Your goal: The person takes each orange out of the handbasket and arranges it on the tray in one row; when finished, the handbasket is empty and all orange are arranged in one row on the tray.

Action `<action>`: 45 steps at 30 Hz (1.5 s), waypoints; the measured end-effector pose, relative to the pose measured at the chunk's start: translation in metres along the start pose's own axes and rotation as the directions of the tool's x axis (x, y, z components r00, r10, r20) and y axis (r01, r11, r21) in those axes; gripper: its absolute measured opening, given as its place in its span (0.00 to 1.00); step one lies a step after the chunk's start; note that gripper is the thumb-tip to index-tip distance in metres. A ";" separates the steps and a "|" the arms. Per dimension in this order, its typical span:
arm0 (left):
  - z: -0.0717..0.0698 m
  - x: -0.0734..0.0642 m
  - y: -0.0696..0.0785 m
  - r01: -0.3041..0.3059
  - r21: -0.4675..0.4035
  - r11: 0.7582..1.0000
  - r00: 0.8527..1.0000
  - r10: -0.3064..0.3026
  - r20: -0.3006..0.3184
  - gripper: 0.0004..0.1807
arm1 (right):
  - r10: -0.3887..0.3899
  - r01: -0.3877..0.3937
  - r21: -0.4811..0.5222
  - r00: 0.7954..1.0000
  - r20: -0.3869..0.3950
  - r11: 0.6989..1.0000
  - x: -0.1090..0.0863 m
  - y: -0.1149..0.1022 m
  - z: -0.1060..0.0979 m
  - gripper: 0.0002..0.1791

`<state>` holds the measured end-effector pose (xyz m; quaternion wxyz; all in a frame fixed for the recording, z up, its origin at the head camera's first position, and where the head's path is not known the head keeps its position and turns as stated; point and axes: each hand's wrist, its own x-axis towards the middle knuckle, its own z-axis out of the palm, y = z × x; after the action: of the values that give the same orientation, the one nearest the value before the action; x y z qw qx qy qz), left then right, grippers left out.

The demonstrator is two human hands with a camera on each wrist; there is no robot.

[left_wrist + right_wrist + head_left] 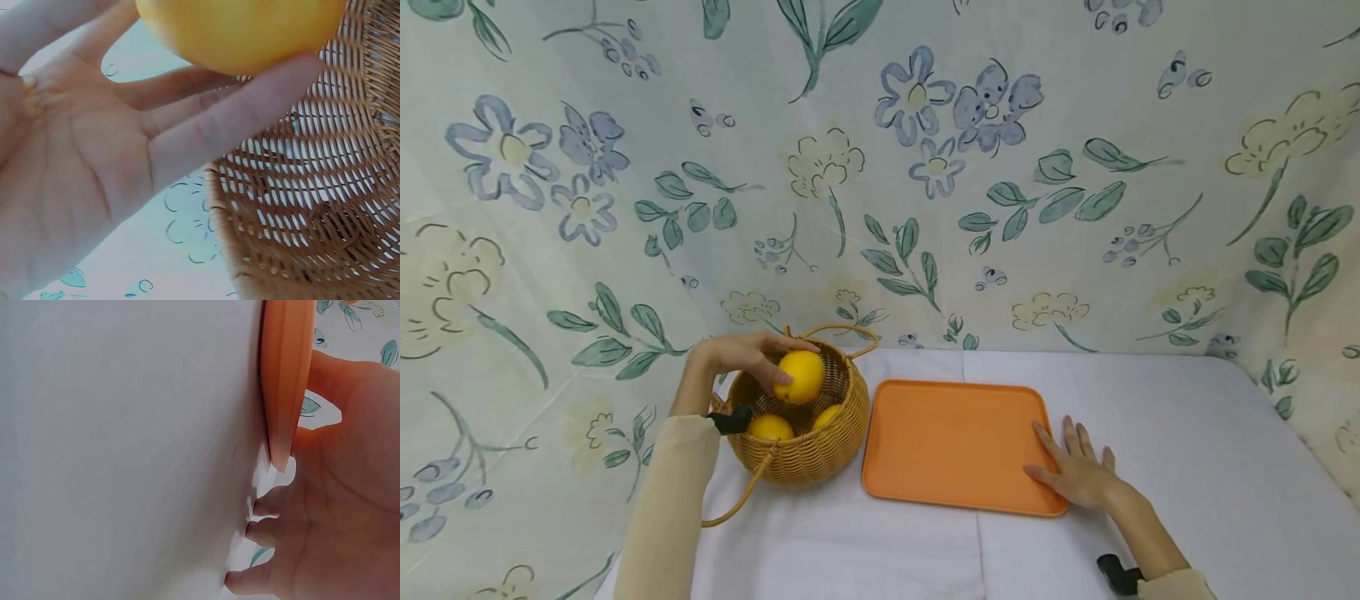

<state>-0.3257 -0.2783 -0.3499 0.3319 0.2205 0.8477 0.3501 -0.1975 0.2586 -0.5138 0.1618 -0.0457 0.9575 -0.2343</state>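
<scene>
My left hand (pixel 748 354) holds a round yellow fruit (pixel 801 377) between thumb and fingers, inside the upper part of a wicker basket (pixel 831 457). Up close in the left wrist view, the fingers reach along the underside of the fruit (pixel 244 31), beside the woven basket wall (pixel 312 181). Two more yellow fruits (pixel 770 427) lie lower in the basket. Over the right edge of an orange tray (pixel 951 446), my right hand (pixel 1084 475) rests with spread fingers. In the right wrist view its other fingertips (pixel 237 582) touch the white tabletop beyond the tray rim (pixel 284 381).
The basket stands just left of the tray on a white cloth-covered table (pixel 865 550). One of its thin handles (pixel 741 504) droops over the front left; another loops up at the back. A floral curtain (pixel 880 167) hangs behind the table and along the left.
</scene>
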 end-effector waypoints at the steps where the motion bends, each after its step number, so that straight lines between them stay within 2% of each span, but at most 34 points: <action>1: 0.000 -0.002 0.001 -0.012 0.003 1.000 1.000 0.012 -0.012 0.38 | 0.001 -0.001 -0.002 1.000 0.000 1.000 0.001 0.001 0.000 0.53; 4: -0.001 -0.005 0.004 -0.044 -0.008 0.999 0.997 0.043 -0.057 0.37 | 0.002 -0.002 -0.003 1.000 -0.002 1.000 0.001 0.001 0.001 0.53; 9: 0.000 -0.008 0.010 -0.129 -0.055 0.990 0.988 0.124 -0.090 0.36 | 0.000 0.000 -0.003 1.000 -0.004 1.000 0.000 0.001 0.000 0.53; 14: 0.005 -0.006 0.021 -0.189 -0.034 0.981 0.974 0.184 -0.131 0.37 | -0.003 0.003 0.000 1.000 -0.007 1.000 0.000 0.001 0.000 0.53; 16: 0.008 -0.005 0.027 -0.187 -0.015 0.982 0.969 0.182 -0.168 0.37 | -0.001 0.001 0.000 1.000 -0.006 1.000 0.000 0.000 0.000 0.53; 20: 0.019 0.001 0.042 -0.155 0.039 0.987 0.948 0.160 -0.274 0.38 | 0.001 -0.001 0.007 1.000 -0.003 1.000 -0.001 0.001 0.000 0.53; 23: 0.029 0.006 0.056 -0.150 0.039 0.988 0.935 0.155 -0.319 0.38 | -0.005 0.005 0.029 1.000 -0.005 1.000 0.001 0.005 0.003 0.54; 26: 0.039 0.014 0.067 -0.168 0.006 0.986 0.929 0.160 -0.334 0.37 | -0.016 0.018 0.049 1.000 -0.025 0.999 0.005 0.012 0.008 0.55; 31: 0.058 0.027 0.084 -0.192 -0.037 0.981 0.910 0.164 -0.380 0.37 | -0.050 0.053 0.054 0.997 -0.054 0.997 0.010 0.024 0.015 0.56; 36: 0.075 0.044 0.093 -0.227 -0.095 0.969 0.908 0.175 -0.381 0.37 | -0.029 0.031 0.058 0.999 -0.037 0.998 0.007 0.016 0.010 0.55; 39: 0.086 0.055 0.095 -0.239 -0.088 0.967 0.903 0.189 -0.385 0.38 | -0.028 0.029 0.061 0.999 -0.018 0.998 0.002 0.008 0.004 0.54; 45: 0.109 0.073 0.097 -0.191 -0.080 0.978 0.897 0.141 -0.419 0.37 | -0.015 0.015 0.011 1.000 -0.017 1.000 -0.002 0.002 0.000 0.52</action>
<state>-0.2833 -0.1215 -0.3660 0.1277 0.1934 0.8540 0.4657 -0.1959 0.2610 -0.5145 0.1524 -0.0501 0.9571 -0.2411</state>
